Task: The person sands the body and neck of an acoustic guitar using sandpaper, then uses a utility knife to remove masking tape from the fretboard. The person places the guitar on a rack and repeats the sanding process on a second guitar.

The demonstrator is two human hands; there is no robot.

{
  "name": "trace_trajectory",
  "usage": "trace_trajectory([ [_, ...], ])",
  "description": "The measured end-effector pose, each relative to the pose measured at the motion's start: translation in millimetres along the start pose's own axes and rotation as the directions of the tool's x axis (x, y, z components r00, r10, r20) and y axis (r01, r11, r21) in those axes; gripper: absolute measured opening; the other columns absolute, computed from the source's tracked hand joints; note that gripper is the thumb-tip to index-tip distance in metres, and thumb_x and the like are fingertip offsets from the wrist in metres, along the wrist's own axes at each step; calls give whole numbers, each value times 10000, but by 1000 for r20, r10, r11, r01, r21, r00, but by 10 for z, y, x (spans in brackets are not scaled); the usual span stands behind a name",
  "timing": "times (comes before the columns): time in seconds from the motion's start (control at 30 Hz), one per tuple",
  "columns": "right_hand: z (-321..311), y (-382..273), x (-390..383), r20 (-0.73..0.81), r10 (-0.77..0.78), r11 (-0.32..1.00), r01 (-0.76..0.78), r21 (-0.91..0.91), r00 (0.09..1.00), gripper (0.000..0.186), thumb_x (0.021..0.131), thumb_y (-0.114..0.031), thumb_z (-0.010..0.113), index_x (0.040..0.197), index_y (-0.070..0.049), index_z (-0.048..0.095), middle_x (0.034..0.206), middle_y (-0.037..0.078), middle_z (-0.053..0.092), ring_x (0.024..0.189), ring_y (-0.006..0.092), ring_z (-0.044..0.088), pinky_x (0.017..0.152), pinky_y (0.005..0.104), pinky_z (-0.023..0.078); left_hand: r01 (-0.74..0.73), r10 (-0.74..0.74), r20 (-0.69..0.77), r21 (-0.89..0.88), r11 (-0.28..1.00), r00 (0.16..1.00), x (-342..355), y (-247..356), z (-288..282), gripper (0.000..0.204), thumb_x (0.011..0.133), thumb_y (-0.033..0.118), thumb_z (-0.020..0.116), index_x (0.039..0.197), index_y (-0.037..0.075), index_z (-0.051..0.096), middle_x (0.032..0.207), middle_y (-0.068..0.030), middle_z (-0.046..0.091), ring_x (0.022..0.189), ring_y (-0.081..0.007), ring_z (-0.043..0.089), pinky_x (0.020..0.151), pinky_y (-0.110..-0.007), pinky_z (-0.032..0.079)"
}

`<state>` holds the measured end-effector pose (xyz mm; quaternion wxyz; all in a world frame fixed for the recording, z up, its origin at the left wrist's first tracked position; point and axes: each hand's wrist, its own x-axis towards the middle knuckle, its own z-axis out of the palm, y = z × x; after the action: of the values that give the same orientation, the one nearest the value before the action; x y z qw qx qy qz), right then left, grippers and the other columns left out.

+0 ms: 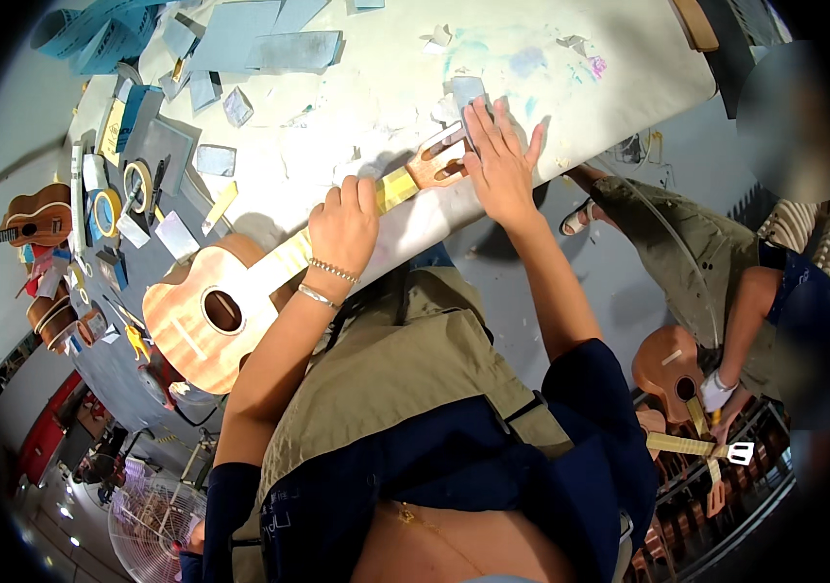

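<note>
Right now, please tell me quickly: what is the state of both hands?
Left hand: closed around the ukulele neck.
Right hand: open, fingers extended over a grey sandpaper strip.

The person wore a navy-blue top (473, 464) with loose short sleeves (597, 394) and a pale printed marking (281, 511) on its left side. Over it went a creased olive-khaki apron (386, 360); near the right corner of its upper edge, a dark buckle (524, 406) met a strap (543, 429) of matching cloth. A fine gold-coloured chain (444, 540) bore a small pendant (406, 516). The left wrist (327, 283) carried a beaded bracelet (335, 270) and, nearer the elbow, a smooth silvery bangle (317, 295).
</note>
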<state>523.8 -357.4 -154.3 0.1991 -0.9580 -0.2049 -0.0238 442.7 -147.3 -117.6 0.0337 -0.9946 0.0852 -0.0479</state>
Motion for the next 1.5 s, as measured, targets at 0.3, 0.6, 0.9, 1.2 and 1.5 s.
trace_trajectory([
  [0.3,92,11,-28,-12,134,983,-134,-125,991,629,807,-334,552,1374,-126,379,1439,45,349,1330,267,297,1033,638,45,-8,8,-19,-13,1000,1000,25,-19,34,124,750,115,552,863,100,505,786,-22,509,631,-159,545,473,-283,464],
  [0.6,30,-146,-433,-75,161,961,-174,-213,984,540,775,-251,549,1310,-212,489,1415,-24,397,1303,289,347,1007,682,31,-8,7,-34,-41,999,999,5,-36,36,133,732,108,547,856,96,502,768,-29,504,619,-160,550,462,-278,465],
  [0.9,18,-173,-398,-71,143,978,-152,-144,987,471,861,-268,463,1322,-175,484,1423,-22,390,1327,268,323,1040,605,-83,19,-20,-7,-91,996,1000,8,-17,-7,152,739,115,551,884,90,517,752,-29,499,630,-160,564,482,-281,476],
  [1.2,110,-287,-449,-42,50,991,-44,126,998,444,897,-206,412,1320,-83,465,1404,88,407,1334,264,315,1059,596,-3,13,-19,-64,-84,996,998,0,-31,58,122,744,147,558,838,109,490,740,-15,479,610,-136,537,453,-269,447],
  [1.5,-41,380,-241,-132,-5,999,12,49,991,368,935,-158,409,1261,-21,509,1303,113,511,1276,318,394,1082,515,147,22,-23,3,-286,958,1000,-79,-77,103,257,761,144,533,1012,92,519,816,-56,546,643,-174,578,481,-307,473],
])
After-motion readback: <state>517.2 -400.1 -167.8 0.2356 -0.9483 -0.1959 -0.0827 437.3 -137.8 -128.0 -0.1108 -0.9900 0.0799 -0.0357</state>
